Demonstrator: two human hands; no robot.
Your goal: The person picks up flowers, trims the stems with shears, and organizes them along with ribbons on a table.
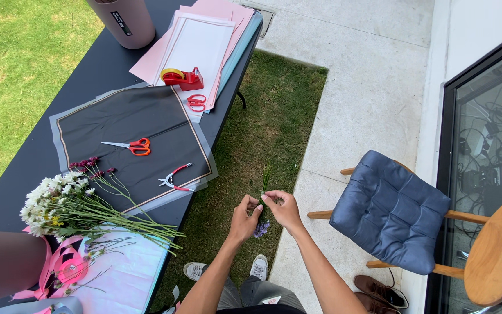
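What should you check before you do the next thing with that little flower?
1. Left hand on the sprig: ok, fingers pinch the stem.
2. Right hand on the sprig: ok, it holds near the top.
3. Purple bloom intact: cannot tell, it hangs low between the hands and is too small.
4. Scissors within reach: ok, lying on the black sheet.
5. Pruner free: ok, nothing on it.
6. Other flowers safely on the table: ok, though stems pass its edge.
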